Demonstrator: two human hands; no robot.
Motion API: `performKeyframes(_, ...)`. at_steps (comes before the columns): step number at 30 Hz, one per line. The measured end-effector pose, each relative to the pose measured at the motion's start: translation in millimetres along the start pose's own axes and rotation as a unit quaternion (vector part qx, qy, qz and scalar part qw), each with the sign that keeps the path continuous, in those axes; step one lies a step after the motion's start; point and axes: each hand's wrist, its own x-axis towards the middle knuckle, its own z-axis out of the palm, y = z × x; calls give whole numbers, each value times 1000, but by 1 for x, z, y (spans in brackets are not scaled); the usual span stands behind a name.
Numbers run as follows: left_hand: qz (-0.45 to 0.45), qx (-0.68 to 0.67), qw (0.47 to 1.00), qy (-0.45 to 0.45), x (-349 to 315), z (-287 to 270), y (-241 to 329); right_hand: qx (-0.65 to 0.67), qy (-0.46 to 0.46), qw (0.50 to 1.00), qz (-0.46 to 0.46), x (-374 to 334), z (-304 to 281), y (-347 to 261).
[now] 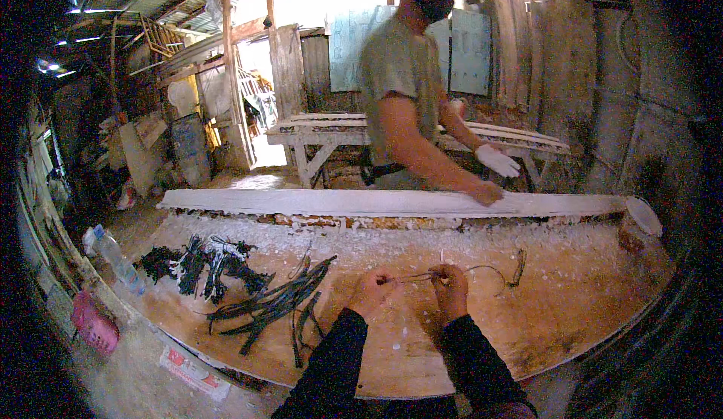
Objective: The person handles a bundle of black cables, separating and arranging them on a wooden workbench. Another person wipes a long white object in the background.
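Note:
My left hand (370, 289) and my right hand (449, 287) meet over a dusty wooden worktop (572, 298), both in dark sleeves. Together they pinch a thin wire (489, 270) that runs right and loops to a dark hooked end near the board's middle right. Left of my hands lies a heap of dark thin strips (275, 306). Farther left sit bundles of black ties (203, 262).
A person in a grey shirt stands across the worktop, one bare hand (486, 191) on a long white plank (392, 203), the other in a white glove (498, 160). A clear plastic bottle (117, 257) and a pink object (94, 325) lie at the left edge. A wooden bench (331, 129) stands behind.

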Motion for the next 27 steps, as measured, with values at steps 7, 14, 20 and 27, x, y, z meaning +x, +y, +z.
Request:
performKeyframes(7, 22, 28, 970, 240, -5, -24, 16, 208, -283, 919, 182, -4, 0, -9)
performKeyframes(14, 47, -73, 971, 222, -3, -26, 15, 333, -393, 831, 211, -4, -5, -35)
performKeyframes(20, 52, -8, 991, 120, -2, -25, 7, 364, -302, 847, 244, -6, -12, -39)
performKeyframes(27, 22, -25, 999, 13, -2, -22, 12, 350, -216, 890, 199, 7, -10, -18)
